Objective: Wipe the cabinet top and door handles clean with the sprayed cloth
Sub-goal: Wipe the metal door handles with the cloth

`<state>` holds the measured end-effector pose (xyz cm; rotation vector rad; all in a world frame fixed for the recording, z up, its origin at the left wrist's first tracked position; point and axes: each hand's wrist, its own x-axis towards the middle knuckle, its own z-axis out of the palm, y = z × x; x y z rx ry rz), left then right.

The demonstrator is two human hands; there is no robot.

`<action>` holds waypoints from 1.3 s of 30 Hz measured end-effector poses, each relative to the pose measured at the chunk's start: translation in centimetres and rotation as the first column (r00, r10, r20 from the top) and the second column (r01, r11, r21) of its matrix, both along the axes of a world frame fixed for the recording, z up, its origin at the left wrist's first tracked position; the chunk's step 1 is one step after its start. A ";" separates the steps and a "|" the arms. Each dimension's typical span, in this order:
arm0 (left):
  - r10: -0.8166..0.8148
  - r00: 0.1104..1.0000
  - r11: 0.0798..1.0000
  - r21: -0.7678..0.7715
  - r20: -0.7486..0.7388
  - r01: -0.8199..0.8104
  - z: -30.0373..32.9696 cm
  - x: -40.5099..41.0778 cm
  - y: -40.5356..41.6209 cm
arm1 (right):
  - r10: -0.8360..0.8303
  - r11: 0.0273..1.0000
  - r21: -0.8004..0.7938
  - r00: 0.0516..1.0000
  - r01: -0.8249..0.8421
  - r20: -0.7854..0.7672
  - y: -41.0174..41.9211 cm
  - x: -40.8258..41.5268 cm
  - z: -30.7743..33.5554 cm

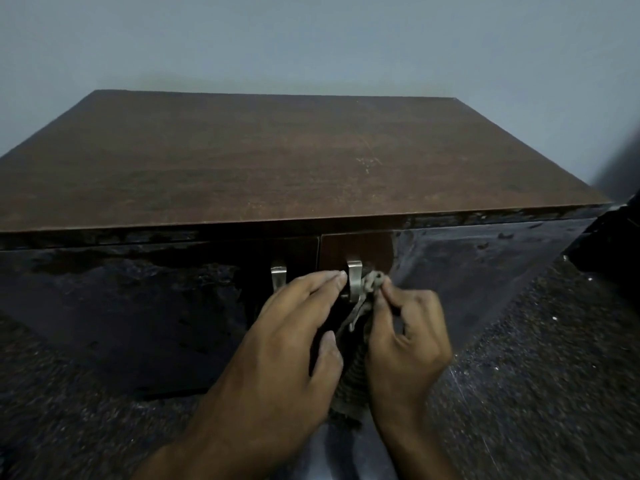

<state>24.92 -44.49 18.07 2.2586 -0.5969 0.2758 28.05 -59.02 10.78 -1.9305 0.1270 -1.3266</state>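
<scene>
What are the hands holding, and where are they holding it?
The right hand pinches the top end of a grey-brown crumpled cloth against the right silver metal door handle. The left hand holds nothing; its straight fingertips touch that handle.

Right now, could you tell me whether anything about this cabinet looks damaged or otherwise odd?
Yes. The dark finish on the cabinet doors looks peeled and blotchy, worst along the front edge under the cabinet top. The top has pale scratches right of centre. The right hand pinches the cloth beside the right handle.
</scene>
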 end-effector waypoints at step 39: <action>0.014 0.999 0.996 0.088 -0.051 -0.009 -1.6 -0.2 -0.2 | 0.248 0.944 0.220 0.969 -0.244 0.012 -0.4 0.7 1.4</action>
